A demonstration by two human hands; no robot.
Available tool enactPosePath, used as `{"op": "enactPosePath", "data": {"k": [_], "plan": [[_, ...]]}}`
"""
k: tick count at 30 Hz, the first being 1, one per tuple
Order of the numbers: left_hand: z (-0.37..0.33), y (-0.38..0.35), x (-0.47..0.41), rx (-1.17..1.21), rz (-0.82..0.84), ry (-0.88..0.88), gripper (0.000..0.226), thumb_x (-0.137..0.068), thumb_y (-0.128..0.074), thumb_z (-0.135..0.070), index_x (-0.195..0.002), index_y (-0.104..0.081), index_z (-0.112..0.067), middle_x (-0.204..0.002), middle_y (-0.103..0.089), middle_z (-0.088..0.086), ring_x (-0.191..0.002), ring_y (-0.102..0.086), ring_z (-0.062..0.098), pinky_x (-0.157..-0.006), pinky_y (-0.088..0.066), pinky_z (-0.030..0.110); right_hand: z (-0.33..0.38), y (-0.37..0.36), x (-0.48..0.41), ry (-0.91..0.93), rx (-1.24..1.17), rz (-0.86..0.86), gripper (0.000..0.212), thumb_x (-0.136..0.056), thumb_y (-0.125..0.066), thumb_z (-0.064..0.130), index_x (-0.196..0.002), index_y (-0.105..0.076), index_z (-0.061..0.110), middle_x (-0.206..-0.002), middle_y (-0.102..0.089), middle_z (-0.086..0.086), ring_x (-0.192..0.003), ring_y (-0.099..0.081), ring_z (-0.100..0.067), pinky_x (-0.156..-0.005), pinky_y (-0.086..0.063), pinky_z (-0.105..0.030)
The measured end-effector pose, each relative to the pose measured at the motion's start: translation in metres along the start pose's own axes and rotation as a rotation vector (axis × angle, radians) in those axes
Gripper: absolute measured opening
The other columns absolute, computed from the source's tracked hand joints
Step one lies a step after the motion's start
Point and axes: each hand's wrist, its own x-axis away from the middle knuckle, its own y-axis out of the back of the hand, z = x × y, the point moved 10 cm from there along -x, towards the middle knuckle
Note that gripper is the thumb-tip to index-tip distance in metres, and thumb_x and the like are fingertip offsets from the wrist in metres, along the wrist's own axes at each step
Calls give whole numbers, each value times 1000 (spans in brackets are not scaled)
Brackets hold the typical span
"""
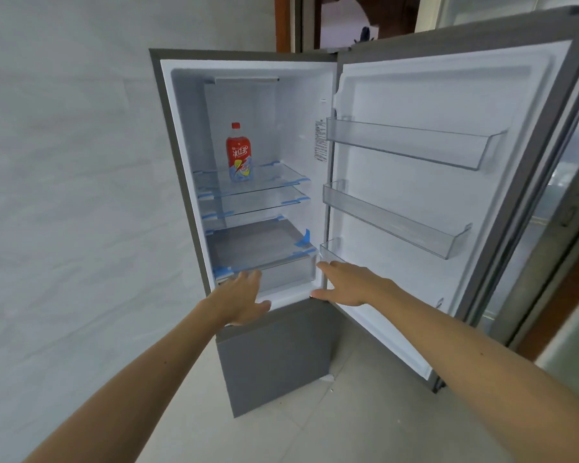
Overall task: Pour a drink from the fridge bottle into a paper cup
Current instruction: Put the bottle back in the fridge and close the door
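Two open hands reach low at the fridge (168, 135) — left hand (239, 295) and right hand (345, 284), fingers straight, holding nothing. Bottle (239, 155) stands upright on the top shelf (278, 179), unobstructed, well above them. Red label, Chinese writing — unreadable. Door (432, 91) hangs wide.

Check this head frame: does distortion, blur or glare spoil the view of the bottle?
Head view: wide-angle bowing bends the fridge and its open door; light is soft and even, without hard shadows; the bottle is sharp and glare-free; the left hand and right hand look slightly soft; the right edge is washed out.
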Motion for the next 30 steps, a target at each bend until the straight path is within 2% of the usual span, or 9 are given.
{"op": "enactPosePath", "data": {"k": [3,9,19,22,25,30], "plan": [[-12,-2,-6,2,-2,-41,74,-98,-46,-52,-155,-18,-13,-160,-28,16,-143,-36,36,-115,-36,50,-15,-4,14,-63,-8,-5,75,-96,-43,62,-152,-23,18,-152,-40,-10,-131,-48,-32,-100,-43,-44],[-66,-6,-27,-22,6,-145,75,-95,-46,-57,-153,-22,-16,-155,-36,15,-135,-45,35,-109,-41,50,-68,-2,54,-199,-24,-1,74,-96,-43,61,-153,-21,19,-150,-41,-8,-130,-48,-31,-101,-44,-44],[-219,-5,-58,-81,31,-333,75,-99,-44,-51,-155,-15,-12,-158,-29,18,-136,-44,38,-109,-41,49,-197,-4,134,-413,-92,6,81,-97,-41,61,-157,-9,17,-160,-27,-8,-140,-38,-27,-112,-36,-43],[-263,-2,-71,-79,31,-373,74,-99,-44,-51,-154,-17,-11,-156,-32,17,-134,-46,38,-108,-43,49,-240,-1,156,-445,-124,-17,83,-95,-42,65,-158,-9,22,-160,-28,-9,-138,-40,-26,-112,-37,-42],[-306,2,-82,-81,20,-412,73,-98,-44,-52,-153,-18,-10,-152,-36,18,-131,-49,38,-105,-45,47,-276,8,175,-476,-98,-28,83,-97,-41,62,-158,-6,19,-162,-22,-11,-141,-36,-27,-113,-35,-40],[-368,16,-95,-88,-36,-444,73,-99,-43,-52,-153,-18,-10,-153,-37,18,-131,-49,38,-104,-45,47,-324,25,195,-477,-20,-43,70,-101,-39,53,-157,-12,19,-157,-32,-12,-133,-45,-30,-106,-43,-45]]}}
